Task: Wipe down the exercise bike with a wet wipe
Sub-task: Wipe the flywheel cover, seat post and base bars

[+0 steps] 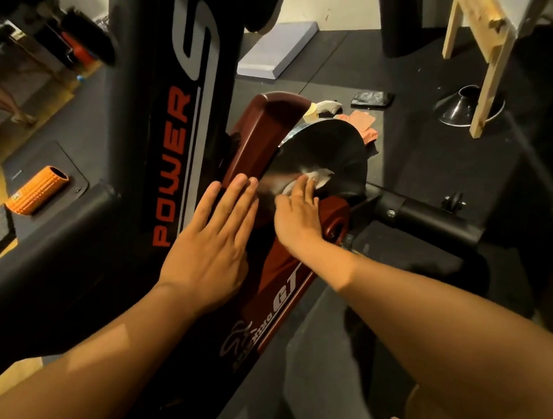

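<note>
The exercise bike fills the middle of the view: a black frame (163, 100) lettered POWER in orange, a dark red guard (277, 278) and a black flywheel disc (330, 150). My right hand (296, 216) presses a crumpled white wet wipe (318, 176) against the lower part of the flywheel, fingers extended over it. A pale streak runs on the disc beside the wipe. My left hand (213, 240) lies flat with straight fingers on the red guard next to the black frame, holding nothing.
An orange foam roller (37, 190) lies on the floor at left. Beyond the flywheel are a phone (372, 98), pink cloth items (361, 122), a black cone (466, 107), a wooden stand (489, 54) and a grey pad (279, 49). The bike's black base bar (432, 220) juts right.
</note>
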